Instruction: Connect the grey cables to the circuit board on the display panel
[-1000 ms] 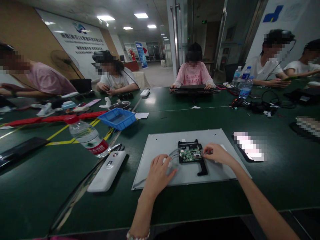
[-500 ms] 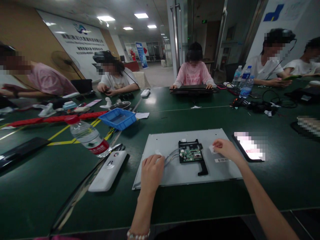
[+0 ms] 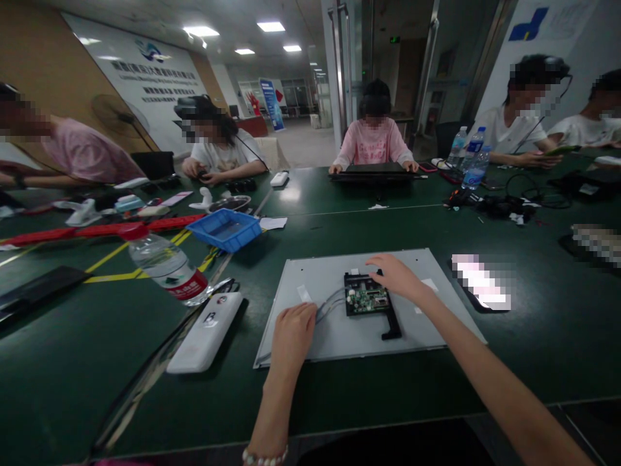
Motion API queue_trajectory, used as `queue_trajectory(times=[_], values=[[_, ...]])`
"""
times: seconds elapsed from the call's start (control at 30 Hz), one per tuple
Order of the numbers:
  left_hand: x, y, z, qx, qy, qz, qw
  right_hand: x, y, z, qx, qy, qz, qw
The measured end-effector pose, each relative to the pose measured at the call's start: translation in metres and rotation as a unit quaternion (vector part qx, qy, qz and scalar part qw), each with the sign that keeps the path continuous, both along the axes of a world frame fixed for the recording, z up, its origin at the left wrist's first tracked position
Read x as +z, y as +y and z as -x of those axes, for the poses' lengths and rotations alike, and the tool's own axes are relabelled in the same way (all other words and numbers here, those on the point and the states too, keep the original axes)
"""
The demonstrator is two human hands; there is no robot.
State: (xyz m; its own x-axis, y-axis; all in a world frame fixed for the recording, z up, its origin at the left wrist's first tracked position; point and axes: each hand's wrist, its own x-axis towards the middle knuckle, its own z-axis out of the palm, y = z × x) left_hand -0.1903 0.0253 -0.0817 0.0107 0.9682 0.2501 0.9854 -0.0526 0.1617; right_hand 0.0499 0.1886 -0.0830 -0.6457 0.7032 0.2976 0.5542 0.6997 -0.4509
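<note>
A flat grey panel [image 3: 334,340] lies on the table in front of me. Near its middle is a black bracket [image 3: 392,329] carrying a green circuit board [image 3: 366,300]. Thin grey cables [image 3: 331,304] run from the board's left side to my left hand [image 3: 294,327], whose bent fingers press together over them on the panel. A strip of clear tape [image 3: 304,293] lies just beyond those fingers. Over the bracket's upper right corner hovers my right hand [image 3: 395,277], thumb and fingers apart, nothing visible in it. A white label [image 3: 429,285] is partly behind my right wrist.
Right of the panel lies a lit phone [image 3: 478,281]. To the left are a white power bank [image 3: 206,333], a tilted water bottle [image 3: 167,265] and a blue tray [image 3: 226,230]. Across the table a person [image 3: 373,139] holds a dark flat object; other people sit at both sides.
My right hand has moved left from the label on the panel to above the bracket, and its fingers have spread. My left hand has stayed nearly in place.
</note>
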Motion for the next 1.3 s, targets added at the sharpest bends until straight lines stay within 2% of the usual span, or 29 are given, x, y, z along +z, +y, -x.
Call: queue_trajectory(times=[0.13, 0.23, 0.33, 0.4, 0.5, 0.63, 0.77, 0.9, 1.03, 1.3], values=[[0.001, 0.000, 0.001, -0.004, -0.007, 0.003, 1.000, -0.010, 0.007, 0.033, 0.033, -0.034, 0.004, 0.999], [0.000, -0.001, 0.001, 0.001, -0.006, 0.001, 1.000, -0.012, 0.005, 0.044, 0.018, -0.044, 0.003, 0.999], [-0.001, -0.001, 0.002, 0.012, 0.002, 0.001, 1.000, -0.007, 0.002, 0.046, -0.012, -0.067, -0.001, 0.998], [-0.001, -0.002, 0.002, 0.014, 0.003, -0.001, 1.000, -0.001, 0.000, 0.039, -0.041, -0.083, -0.015, 0.996], [0.000, -0.003, 0.003, 0.017, 0.005, -0.017, 1.000, 0.006, 0.001, 0.014, -0.100, -0.103, -0.059, 0.988], [-0.001, -0.003, 0.004, 0.025, 0.006, -0.036, 0.999, -0.001, 0.005, -0.035, -0.164, -0.119, -0.101, 0.974], [-0.003, -0.001, 0.004, 0.024, 0.003, -0.031, 0.999, -0.023, 0.006, -0.067, -0.157, -0.139, -0.069, 0.975], [-0.002, 0.000, 0.001, 0.029, 0.002, -0.027, 0.999, -0.037, 0.003, -0.078, -0.153, -0.077, -0.027, 0.985], [-0.003, 0.000, 0.000, 0.044, -0.003, -0.042, 0.998, -0.033, -0.004, -0.085, -0.146, -0.013, 0.035, 0.989], [-0.009, 0.001, 0.000, 0.005, -0.018, -0.058, 0.998, -0.022, -0.017, -0.091, -0.123, -0.017, 0.135, 0.983]])
